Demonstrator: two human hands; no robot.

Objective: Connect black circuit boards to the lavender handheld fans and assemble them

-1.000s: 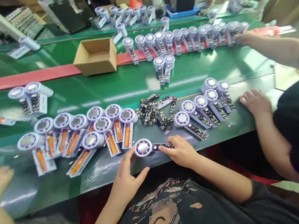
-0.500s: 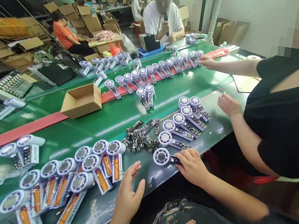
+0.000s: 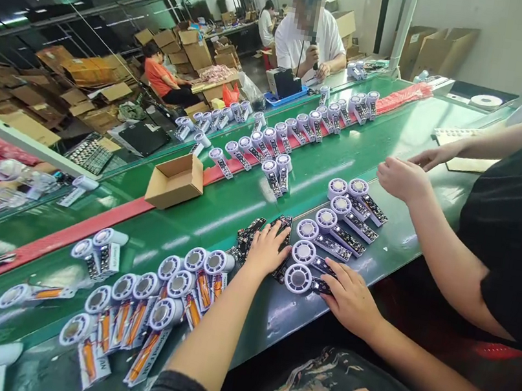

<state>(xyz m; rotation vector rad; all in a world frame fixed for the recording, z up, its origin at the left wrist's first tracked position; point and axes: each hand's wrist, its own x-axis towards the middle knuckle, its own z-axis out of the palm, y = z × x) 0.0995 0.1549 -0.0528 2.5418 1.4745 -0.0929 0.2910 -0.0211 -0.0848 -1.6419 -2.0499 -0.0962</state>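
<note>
My left hand [image 3: 268, 249] lies over a pile of loose black circuit boards [image 3: 248, 236], its fingers spread and touching them. My right hand [image 3: 353, 297] is closed over the handle of the nearest handheld fan [image 3: 298, 279], a purple-and-white fan with a round head. Its palm hides most of that handle, and a dark circuit board shows by the fingertips. Just beyond, a second fan [image 3: 304, 252] lies close to my right fingers. Several more such fans [image 3: 326, 218] with circuit boards on their handles form a row going away from me.
Fans with orange-wrapped batteries [image 3: 126, 312] lie to my left. More fans [image 3: 295, 129] line the red strip on the green belt [image 3: 219, 215], near an open cardboard box [image 3: 176, 181]. A co-worker's hands [image 3: 405, 178] are at the right; another person sits across the belt.
My left hand has moved forward from above the table edge onto the circuit boards. My right hand stays at the nearest fan. The co-worker's far arm has drawn back from the fan row.
</note>
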